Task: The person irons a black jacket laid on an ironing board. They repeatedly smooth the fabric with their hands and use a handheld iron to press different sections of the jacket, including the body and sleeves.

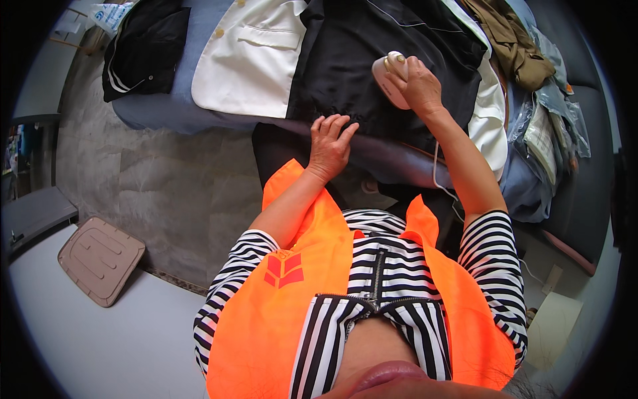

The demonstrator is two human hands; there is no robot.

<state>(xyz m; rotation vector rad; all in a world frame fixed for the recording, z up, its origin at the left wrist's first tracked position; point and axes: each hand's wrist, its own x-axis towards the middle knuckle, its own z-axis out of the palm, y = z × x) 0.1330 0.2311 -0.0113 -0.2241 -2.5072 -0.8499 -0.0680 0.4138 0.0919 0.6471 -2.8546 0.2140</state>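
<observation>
A small white handheld iron (391, 82), seemingly a garment steamer, is gripped in my right hand (421, 87) and rests on the black lining (344, 65) of a white jacket (259, 65). The jacket lies spread over a blue cloth. From below my right forearm a white cord (435, 167) runs down towards my body. My left hand (330, 144) lies at the near hem of the black fabric, fingers slightly apart and fingertips on its edge. The iron's soleplate is hidden against the fabric.
A folded black garment (144, 50) lies at the left end of the blue cloth (187, 112). A brown garment (518, 45) and clothes in clear plastic bags (543, 134) lie on the right. A brown plastic lid (101, 261) is at lower left. Dark sofa upholstery (583, 199) borders the right.
</observation>
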